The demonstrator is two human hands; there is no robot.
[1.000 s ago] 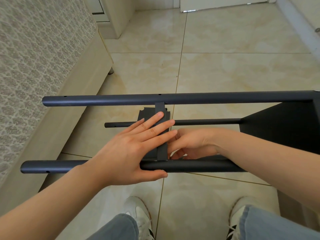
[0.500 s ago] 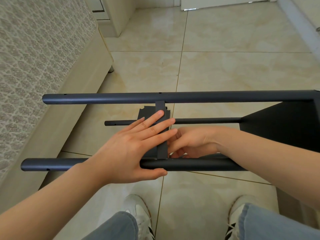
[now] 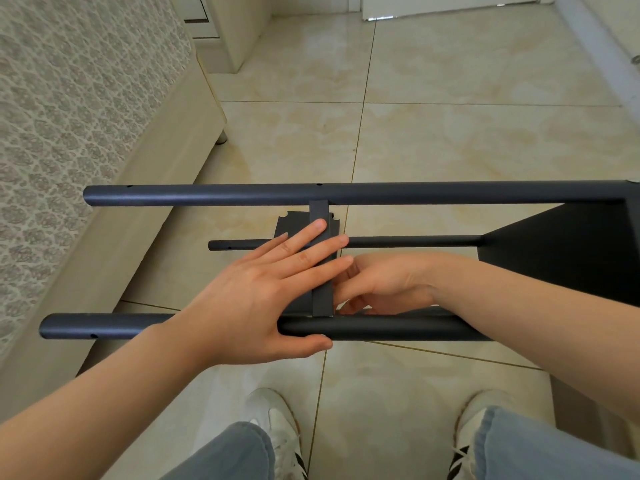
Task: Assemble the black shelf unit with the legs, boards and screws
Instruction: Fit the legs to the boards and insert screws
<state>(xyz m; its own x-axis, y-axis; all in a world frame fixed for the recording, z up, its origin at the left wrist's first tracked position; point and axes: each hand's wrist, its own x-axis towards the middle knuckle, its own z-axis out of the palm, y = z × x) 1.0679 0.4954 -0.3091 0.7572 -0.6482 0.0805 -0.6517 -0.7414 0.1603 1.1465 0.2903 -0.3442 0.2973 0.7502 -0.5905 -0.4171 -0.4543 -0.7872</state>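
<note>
The black shelf unit lies on its side across the floor. Its upper leg [image 3: 214,195], near leg [image 3: 381,329] and a lower far leg [image 3: 408,241] run left to right, joined at the right by a fitted black board [image 3: 568,244]. A second black board [image 3: 320,299] stands edge-on between the upper and near legs. My left hand [image 3: 263,292] lies flat against that board with straight fingers, its thumb under the near leg. My right hand [image 3: 377,285] reaches behind the board from the right, fingers curled; what they hold is hidden.
A bed with a patterned cover [image 3: 69,109] and beige frame [image 3: 149,209] runs along the left. My two feet in white shoes [image 3: 277,427] stand on the tiled floor [image 3: 450,140] just below the unit. A white door [image 3: 446,5] is at the top.
Hardly anything has moved. My right hand's fingers shifted slightly behind the board; my left hand stays pressed flat.
</note>
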